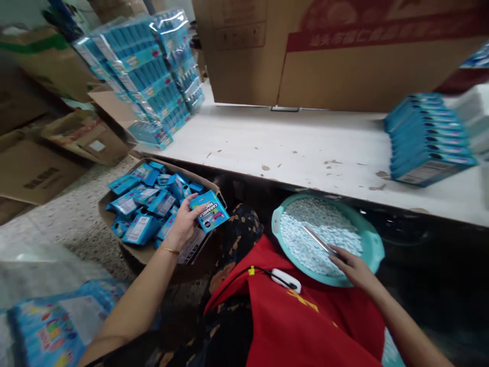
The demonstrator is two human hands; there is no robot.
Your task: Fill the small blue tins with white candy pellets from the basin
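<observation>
My left hand [185, 221] grips a small blue candy box [212, 211] with its printed front turned up. Below and left of that hand, a cardboard carton [109, 221] is heaped with loose blue candy boxes [139, 228]. In my right hand [353, 266] is a metal scoop [319, 238], its fingers closed round one end. The scoop's far end lies over white candy pieces [301, 219], which fill much of a round turquoise basin [373, 239]. The basin rests by my lap, against the red apron [282, 321].
A white worktable [244, 137] runs across in front. Wrapped stacks of blue boxes [148, 76] stand at its left; a row of blue boxes [428, 140] stands at its right. A large cardboard carton [324, 66] blocks the back. A blue printed bag [57, 326] lies at lower left.
</observation>
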